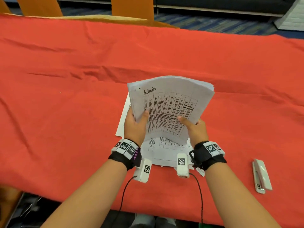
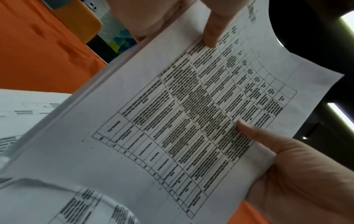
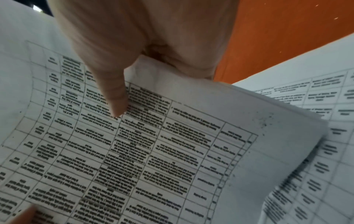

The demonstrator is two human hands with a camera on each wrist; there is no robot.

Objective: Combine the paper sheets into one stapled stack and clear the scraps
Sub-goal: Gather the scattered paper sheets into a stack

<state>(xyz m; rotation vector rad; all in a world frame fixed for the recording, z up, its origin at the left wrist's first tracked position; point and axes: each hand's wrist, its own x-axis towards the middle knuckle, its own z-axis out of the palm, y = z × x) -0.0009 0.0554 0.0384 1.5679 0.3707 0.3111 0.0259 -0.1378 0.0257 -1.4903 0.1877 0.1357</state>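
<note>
A stack of printed sheets, with a table grid and "Admin" handwritten on top, is held tilted up above the red tablecloth. My left hand grips its left edge, thumb on the front. On the lower right edge, my right hand grips it the same way. The left wrist view shows my left thumb and the right hand on the sheet. In the right wrist view my right thumb presses the page. More printed sheets lie flat beneath. A small scrap lies by my right wrist.
A white stapler lies closed on the red cloth to the right, near the table's front edge. Orange chairs stand behind the far edge. Wide stretches of cloth show left and beyond the papers.
</note>
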